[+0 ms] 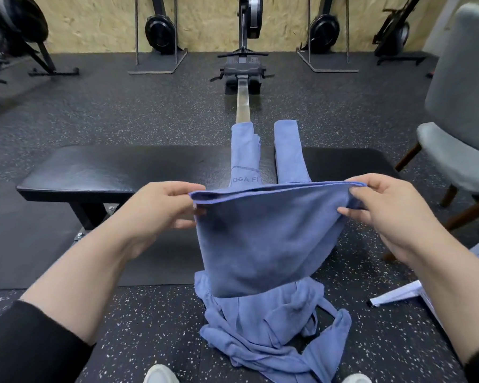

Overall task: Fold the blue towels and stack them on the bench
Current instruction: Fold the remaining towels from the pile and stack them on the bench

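1. Speckled black rubber floor (155, 111) runs back to a chipboard wall, where upright rowing machines (161, 31) stand in a row.
2. Left of centre, the black padded tabletop (108, 167) lies across the view on a dark mat.
3. The left hand (163, 205) pinches the left corner of a blue towel (266, 244), thumb on top and fingers curled beneath the edge.
4. That towel hangs doubled between both hands, in front of the tabletop's near edge and above the floor.
5. Two more towels (260, 153) lie side by side in narrow folded strips across the tabletop, their far ends hanging over its back edge.
6. A loose pile of blue towels (274, 333) lies crumpled on the floor below the held one.
7. The right hand (382, 208) grips the towel's right corner, fingers curled round the hem.
8. A grey chair (459, 128) stands at the far right.
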